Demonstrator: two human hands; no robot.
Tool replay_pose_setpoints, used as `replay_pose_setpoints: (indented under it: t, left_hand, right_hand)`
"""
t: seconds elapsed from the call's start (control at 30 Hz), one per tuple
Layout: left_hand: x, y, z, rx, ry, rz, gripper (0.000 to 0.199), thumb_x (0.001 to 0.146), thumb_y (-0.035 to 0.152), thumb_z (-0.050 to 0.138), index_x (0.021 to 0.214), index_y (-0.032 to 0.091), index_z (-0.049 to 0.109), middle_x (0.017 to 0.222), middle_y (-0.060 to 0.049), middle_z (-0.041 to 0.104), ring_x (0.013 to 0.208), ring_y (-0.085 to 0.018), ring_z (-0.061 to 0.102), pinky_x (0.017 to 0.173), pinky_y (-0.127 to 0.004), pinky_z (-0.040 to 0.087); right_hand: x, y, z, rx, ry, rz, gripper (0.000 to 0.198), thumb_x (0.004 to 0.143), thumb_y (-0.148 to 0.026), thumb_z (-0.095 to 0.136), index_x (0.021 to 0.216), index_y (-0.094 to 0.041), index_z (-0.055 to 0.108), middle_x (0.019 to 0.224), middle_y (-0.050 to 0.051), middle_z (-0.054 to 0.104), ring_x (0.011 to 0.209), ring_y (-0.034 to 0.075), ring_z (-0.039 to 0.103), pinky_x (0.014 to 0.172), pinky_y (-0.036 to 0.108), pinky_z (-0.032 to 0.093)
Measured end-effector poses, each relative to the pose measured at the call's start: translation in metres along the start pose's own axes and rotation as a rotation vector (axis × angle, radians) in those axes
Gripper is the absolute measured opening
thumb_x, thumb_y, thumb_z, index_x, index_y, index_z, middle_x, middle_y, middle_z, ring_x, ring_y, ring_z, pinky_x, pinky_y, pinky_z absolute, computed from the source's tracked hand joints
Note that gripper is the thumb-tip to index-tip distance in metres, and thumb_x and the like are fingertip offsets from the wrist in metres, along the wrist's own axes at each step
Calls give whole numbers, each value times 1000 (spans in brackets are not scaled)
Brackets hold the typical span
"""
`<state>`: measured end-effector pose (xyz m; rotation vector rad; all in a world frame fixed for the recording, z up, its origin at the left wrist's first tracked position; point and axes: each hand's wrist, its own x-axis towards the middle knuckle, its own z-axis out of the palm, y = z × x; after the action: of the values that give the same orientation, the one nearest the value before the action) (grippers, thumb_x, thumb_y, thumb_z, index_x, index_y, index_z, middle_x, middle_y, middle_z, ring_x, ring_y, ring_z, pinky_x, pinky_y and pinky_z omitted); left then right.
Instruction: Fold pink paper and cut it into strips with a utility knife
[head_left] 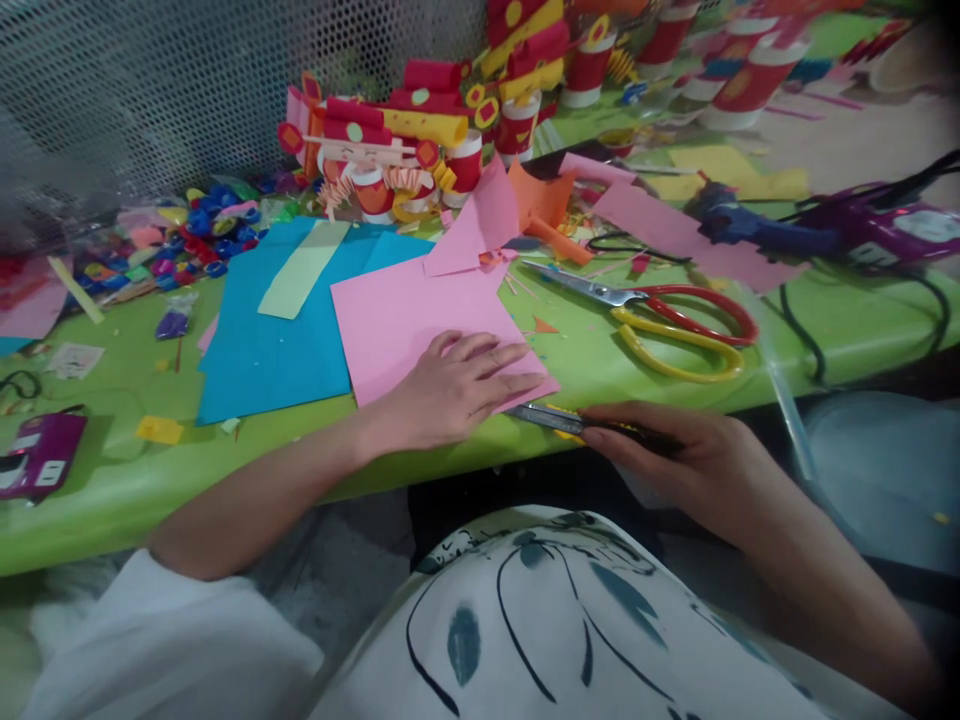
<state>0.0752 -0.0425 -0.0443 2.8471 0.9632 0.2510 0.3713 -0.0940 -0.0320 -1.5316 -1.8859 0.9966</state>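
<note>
Pink paper [405,320]: looks light, bendy; press flat.
Box cutter [549,416]: looks hard, sharp; hold at back.
Left hand [469,385]: lies spread on pink paper.
Right hand [686,445]: grips box cutter.

Cutter knife [551,417]: handle mostly hidden by right hand [675,445]; whether blade tip sits under pink sheet [412,310], cannot tell. Blue sheet [277,360] partly covered. 1 purple box [45,455] cut off by left edge. Upper-right cup [754,85] blurred.
</note>
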Motion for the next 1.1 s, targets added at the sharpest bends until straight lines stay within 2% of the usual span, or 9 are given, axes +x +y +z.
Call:
replay_pose_setpoints:
  t: [0.2,0.4,0.57,0.63,0.7,0.73,0.8,0.93,1.1]
  left_hand:
    - [2,-1,1,-35,-3,-57,51,116,32,35,163,29,55,176,-7,48,155,-33,43,126,-59,29]
    - [5,6,-6,-203,61,-204,52,114,38,43,165,29,48,172,-8,52,157,-29,45,132,-61,20]
    - [2,5,-14,-344,314,-340,43,117,45,37,148,30,63,150,-5,72,142,-22,62,137,-55,14]
    - [-4,-1,-20,-304,374,-323,39,117,43,40,140,32,69,144,-4,76,136,-21,65,137,-54,14]
    - [-12,-11,-27,-218,309,-192,34,115,41,49,137,34,74,152,-4,71,143,-23,60,136,-55,20]
    - [-17,-16,-31,-176,231,-95,33,114,40,52,137,35,75,161,-5,64,150,-25,52,134,-54,25]
    - [-27,-24,-35,-108,98,-2,36,112,43,56,143,37,74,175,-6,48,159,-31,40,131,-57,31]
    - [-38,-30,-30,-14,-79,-28,45,113,44,51,157,41,63,179,-9,41,161,-38,35,129,-69,28]
    - [-37,-27,-19,31,-140,-19,51,114,45,46,165,40,52,181,-9,36,163,-38,34,130,-68,26]
  right_hand:
    - [2,-2,-2,-6,-9,-9,44,85,-69,75,100,-29,87,77,2,81,62,19,70,57,32,55]
    - [7,8,-3,-16,-42,-39,48,87,-72,72,105,-30,87,92,4,84,73,21,73,63,33,57]
    - [13,13,-7,-64,-44,-68,51,88,-74,69,105,-28,86,92,5,84,73,20,72,61,32,54]
    - [14,13,-8,-69,-51,-73,52,88,-74,69,105,-28,86,94,5,84,74,20,72,62,32,54]
    - [15,12,-9,-73,-63,-64,52,88,-74,69,106,-28,86,95,5,84,76,21,73,63,32,54]
    - [15,12,-9,-74,-70,-55,53,88,-74,68,106,-27,86,95,5,84,77,21,73,64,32,54]
    - [15,11,-10,-71,-87,-36,55,89,-74,68,108,-25,86,98,7,85,80,22,74,65,32,54]
    - [15,10,-10,-42,-87,-48,52,90,-72,68,107,-25,86,99,7,85,80,22,74,66,31,55]
    - [16,7,-9,-43,-87,-40,53,89,-73,67,105,-26,85,93,6,84,73,21,71,63,31,53]
